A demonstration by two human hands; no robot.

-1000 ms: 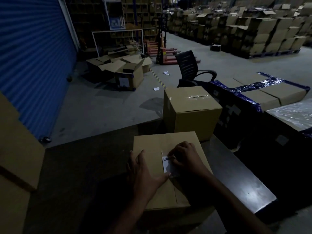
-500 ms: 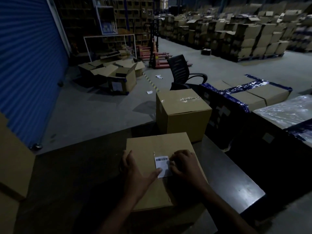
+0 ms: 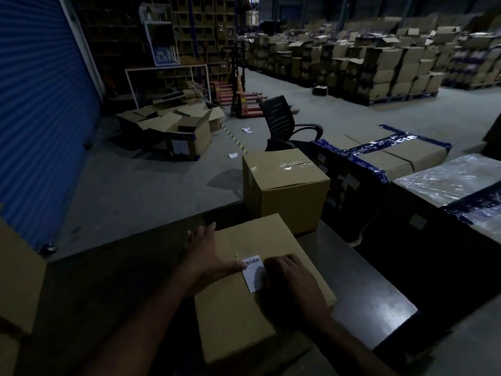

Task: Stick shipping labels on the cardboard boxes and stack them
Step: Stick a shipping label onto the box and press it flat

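A closed cardboard box (image 3: 238,316) lies on the dark table (image 3: 374,302) in front of me. A white shipping label (image 3: 254,273) with a barcode lies on its top. My left hand (image 3: 208,256) lies flat on the box's left top edge, fingers straight, thumb touching the label's left edge. My right hand (image 3: 291,280) rests palm down on the box top, its fingers pressing the label's right side. A second taped cardboard box (image 3: 284,188) stands just behind, at the table's far edge.
Large cartons bound with blue tape (image 3: 390,156) and one under plastic wrap (image 3: 450,180) crowd the right side. A black office chair (image 3: 284,123) stands beyond. Another cardboard box (image 3: 16,280) fills the left edge. Open cartons (image 3: 176,128) lie on the floor by a blue shutter (image 3: 35,109).
My left hand has slid forward along the box's left edge and spread flat. My right hand has moved over the label's right side. The view has shifted slightly.
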